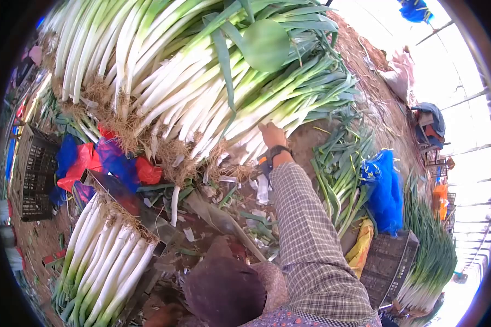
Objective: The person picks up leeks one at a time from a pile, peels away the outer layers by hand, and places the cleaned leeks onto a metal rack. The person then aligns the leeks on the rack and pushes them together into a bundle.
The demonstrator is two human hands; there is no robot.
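Note:
A large heap of long green onions (174, 101) fills the upper middle, white stalks and shaggy roots toward me, green leaves to the right. My right hand (273, 136), in a checked sleeve with a dark band on the wrist, reaches to the near right edge of this heap. Its fingers are curled on the white stalks of a green onion (252, 146); the fingertips are partly hidden among them. My left hand is not seen. At lower left, a smaller batch of green onions (106, 256) lies with its roots against a metal stand (112, 188).
Black crates stand at left (35, 174) and lower right (384, 267). Blue netting (386, 191) hangs over the right one, near a yellow sack (360, 248). Red plastic (82, 166) lies at left. Loose leaves (338, 174) and peelings litter the ground. More green onions (428, 256) are stacked far right.

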